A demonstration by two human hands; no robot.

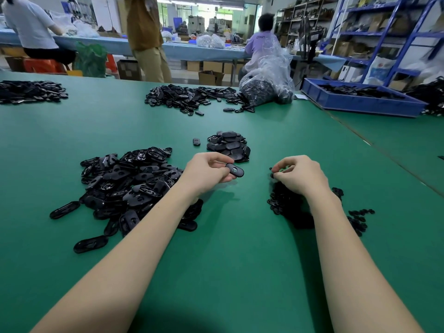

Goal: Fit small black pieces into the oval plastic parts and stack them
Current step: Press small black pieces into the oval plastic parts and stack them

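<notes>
Beyond hands: finished stack (229, 146) small (big loose oval pile (129, 183) remains)
Left hand (207, 171): grips oval part (235, 170)
Right hand (299, 175): pinches small black piece (272, 175), over insert pile (292, 205)

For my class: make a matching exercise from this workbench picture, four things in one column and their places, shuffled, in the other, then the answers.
Things
1. oval part
2. loose heap of oval parts
3. blue crate
4. small black pieces

Places
A. far right of the green table
B. under the right hand
C. in the grip of the left hand
D. left of the left forearm

Pairs: 1-C, 2-D, 3-A, 4-B
</notes>
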